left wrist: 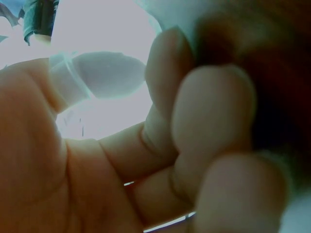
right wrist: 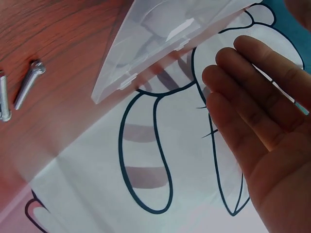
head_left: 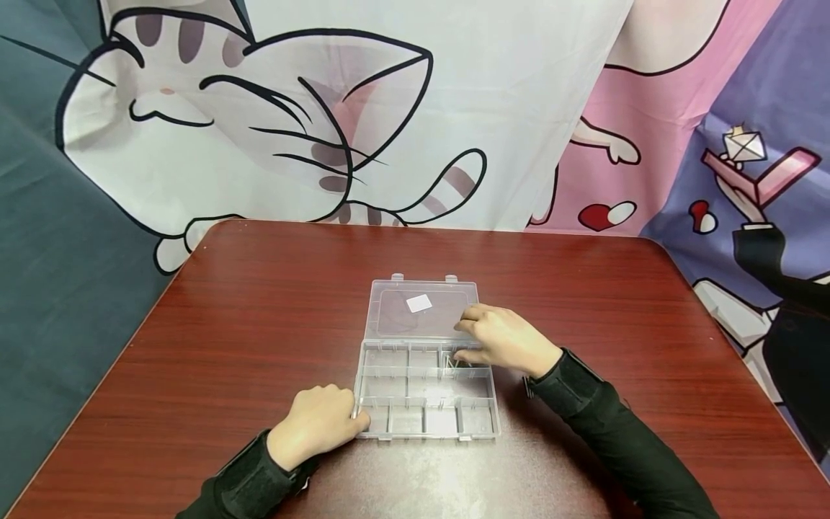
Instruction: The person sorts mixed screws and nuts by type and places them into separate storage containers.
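In the head view's lower centre, the left hand (head_left: 318,424) pinches the left edge of a clear compartment box (head_left: 447,387); the right hand (head_left: 504,337), its grip slack, is over its upper right. Two screws (right wrist: 28,83) lie far left in the right wrist view.

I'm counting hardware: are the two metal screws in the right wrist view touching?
Apart. In the right wrist view, reddish-brown tabletop shows between the left screw and the right screw.
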Demonstrator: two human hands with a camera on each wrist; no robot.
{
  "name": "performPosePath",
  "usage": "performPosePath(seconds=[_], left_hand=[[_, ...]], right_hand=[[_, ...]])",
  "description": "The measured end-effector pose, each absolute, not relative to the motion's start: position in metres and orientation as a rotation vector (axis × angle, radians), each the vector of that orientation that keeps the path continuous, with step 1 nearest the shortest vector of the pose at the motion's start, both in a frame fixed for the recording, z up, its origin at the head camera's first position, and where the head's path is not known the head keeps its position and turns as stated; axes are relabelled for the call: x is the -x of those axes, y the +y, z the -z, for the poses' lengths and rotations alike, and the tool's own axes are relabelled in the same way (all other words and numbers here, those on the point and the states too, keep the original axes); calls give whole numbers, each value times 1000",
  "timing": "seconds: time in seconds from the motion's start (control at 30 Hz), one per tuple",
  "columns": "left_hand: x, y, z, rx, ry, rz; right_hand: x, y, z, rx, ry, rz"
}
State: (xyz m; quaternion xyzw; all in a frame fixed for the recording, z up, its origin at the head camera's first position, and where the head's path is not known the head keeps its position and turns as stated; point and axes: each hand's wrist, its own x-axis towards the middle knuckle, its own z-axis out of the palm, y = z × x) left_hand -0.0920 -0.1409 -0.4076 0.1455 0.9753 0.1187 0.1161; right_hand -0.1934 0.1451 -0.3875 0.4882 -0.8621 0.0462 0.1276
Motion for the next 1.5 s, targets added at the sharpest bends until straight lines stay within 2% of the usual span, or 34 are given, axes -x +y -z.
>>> performPosePath(seconds=[0.73,1.5], left_hand=[[93,-141,408,-416,2862,-366],[91,-141,408,-418,2860,-366]], right_hand=[[206,176,395,-1258,-2528,-134],[214,220,405,-957,-2797,-227]])
